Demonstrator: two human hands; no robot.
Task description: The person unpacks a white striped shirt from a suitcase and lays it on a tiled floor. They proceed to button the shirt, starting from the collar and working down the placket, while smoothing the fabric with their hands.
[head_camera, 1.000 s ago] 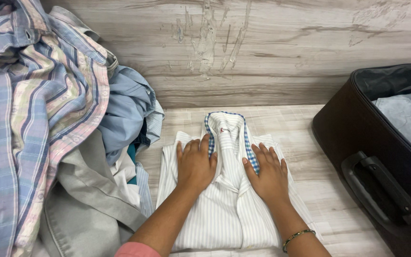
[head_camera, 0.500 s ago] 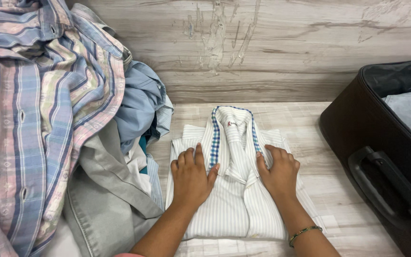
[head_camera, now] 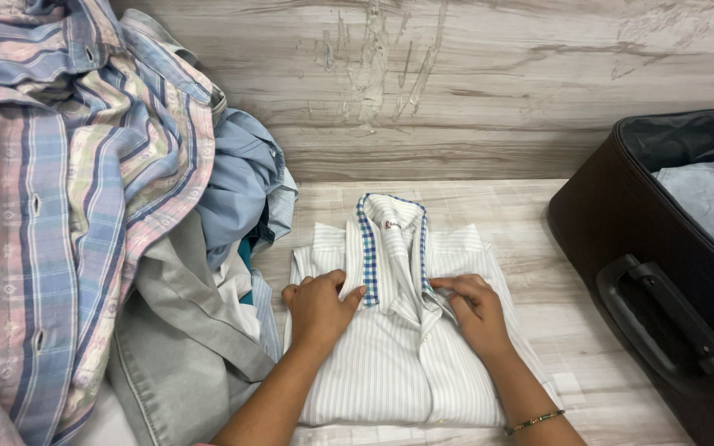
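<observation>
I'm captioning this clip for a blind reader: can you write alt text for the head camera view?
Two bare hands, left hand and right hand, press on a folded white striped shirt with a blue checked collar lining, lying on a pale wood-look floor. A heap of clothes with a plaid shirt on top lies at left; an open black suitcase holding a pale blue garment stands at right.

A heap of clothes lay at the left: a plaid shirt (head_camera: pixel 59 206) on top, a light blue shirt (head_camera: pixel 241 190) and a grey garment (head_camera: pixel 183 347) (partly buried) beneath. At the right stood an open black suitcase (head_camera: pixel 621 239) holding a pale blue garment (head_camera: pixel 704 206).
</observation>
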